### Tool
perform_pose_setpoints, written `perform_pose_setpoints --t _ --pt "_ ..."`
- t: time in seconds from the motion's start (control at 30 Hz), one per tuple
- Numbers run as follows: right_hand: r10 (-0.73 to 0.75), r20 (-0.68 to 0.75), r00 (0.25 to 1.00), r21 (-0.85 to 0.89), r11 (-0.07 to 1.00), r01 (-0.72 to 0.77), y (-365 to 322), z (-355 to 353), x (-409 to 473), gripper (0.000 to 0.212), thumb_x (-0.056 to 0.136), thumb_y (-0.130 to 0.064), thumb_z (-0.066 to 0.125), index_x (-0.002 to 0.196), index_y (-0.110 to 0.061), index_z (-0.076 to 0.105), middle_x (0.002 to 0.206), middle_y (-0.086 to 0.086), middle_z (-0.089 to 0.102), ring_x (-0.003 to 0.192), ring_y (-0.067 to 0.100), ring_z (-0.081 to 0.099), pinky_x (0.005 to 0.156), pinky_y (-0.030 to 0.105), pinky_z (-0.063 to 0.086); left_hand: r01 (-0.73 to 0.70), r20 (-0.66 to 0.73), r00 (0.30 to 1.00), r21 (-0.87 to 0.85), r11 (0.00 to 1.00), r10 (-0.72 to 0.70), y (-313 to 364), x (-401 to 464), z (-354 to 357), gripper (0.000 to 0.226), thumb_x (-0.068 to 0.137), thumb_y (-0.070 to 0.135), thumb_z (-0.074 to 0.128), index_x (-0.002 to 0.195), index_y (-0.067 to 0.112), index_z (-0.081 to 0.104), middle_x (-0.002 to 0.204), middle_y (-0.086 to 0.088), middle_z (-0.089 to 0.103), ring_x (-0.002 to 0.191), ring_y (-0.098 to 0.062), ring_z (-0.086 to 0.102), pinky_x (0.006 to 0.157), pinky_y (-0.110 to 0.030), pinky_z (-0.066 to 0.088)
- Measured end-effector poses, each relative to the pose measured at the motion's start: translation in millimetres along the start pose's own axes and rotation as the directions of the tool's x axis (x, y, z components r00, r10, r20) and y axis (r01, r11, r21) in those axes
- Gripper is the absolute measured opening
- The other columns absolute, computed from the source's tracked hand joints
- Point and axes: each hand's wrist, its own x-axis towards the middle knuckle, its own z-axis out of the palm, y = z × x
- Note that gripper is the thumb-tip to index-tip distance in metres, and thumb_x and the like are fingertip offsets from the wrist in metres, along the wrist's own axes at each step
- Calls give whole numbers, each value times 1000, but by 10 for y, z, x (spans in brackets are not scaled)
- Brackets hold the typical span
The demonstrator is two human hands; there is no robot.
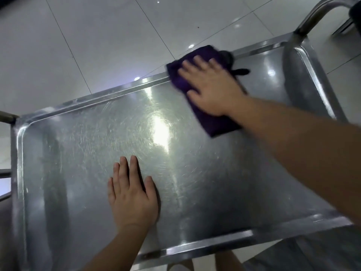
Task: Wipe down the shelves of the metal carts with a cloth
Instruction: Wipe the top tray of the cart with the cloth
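Observation:
The top shelf of a metal cart fills the view, scratched and shiny, with a raised rim all round. A dark purple cloth lies at the shelf's far edge, partly over the rim. My right hand presses flat on the cloth with its fingers spread and straight. My left hand rests flat on the bare steel near the front middle of the shelf, fingers straight and holding nothing.
The cart's tubular handle rises at the far right corner. A small black object sticks out from behind the cloth on the shelf. Pale glossy floor tiles surround the cart. Metal bars show at the left edge.

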Motion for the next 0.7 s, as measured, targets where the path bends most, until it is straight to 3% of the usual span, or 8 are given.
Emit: perform_pose_setpoints --t 0.17,0.27,0.4,0.57,0.7 --pt "404 -15 915 30 914 -404 1420 -202 -431 74 101 -49 27 167 -20 9 175 6 5 161 30 3 129 51 4 0 1 1000 -6 1000 0 -15 -15 16 68 103 48 26 167 28 16 175 0 13 162 -17 3 130 -47 4" --pt "385 -12 923 1 923 -385 1570 -192 -626 70 107 -46 26 167 -19 4 175 7 2 161 29 0 129 48 2 3 -15 1000 -15 1000 -3 -23 -26 26 69 102 48 28 167 26 21 175 -2 17 162 -19 7 130 -49 7" --pt "364 12 931 41 930 -364 1334 -113 -1021 70 105 -44 27 166 -13 13 174 11 8 160 32 6 129 48 6 10 -4 1000 -11 1000 -10 1 -19 -2 69 102 49 26 167 26 19 175 -3 16 162 -20 7 130 -50 8" --pt "373 24 928 66 925 -373 942 156 -2266 72 101 -45 28 164 -10 26 171 14 22 158 34 16 127 51 12 8 15 1000 -19 1000 -8 36 -32 -49 69 103 49 25 167 26 17 175 -4 14 162 -21 6 130 -48 6" --pt "338 57 939 35 940 -341 621 470 -3446 67 107 -50 21 165 -17 14 172 8 18 161 24 6 128 47 9 12 30 999 -14 1000 -12 20 -37 -73 71 101 52 21 167 27 15 175 -3 12 162 -21 5 130 -49 6"
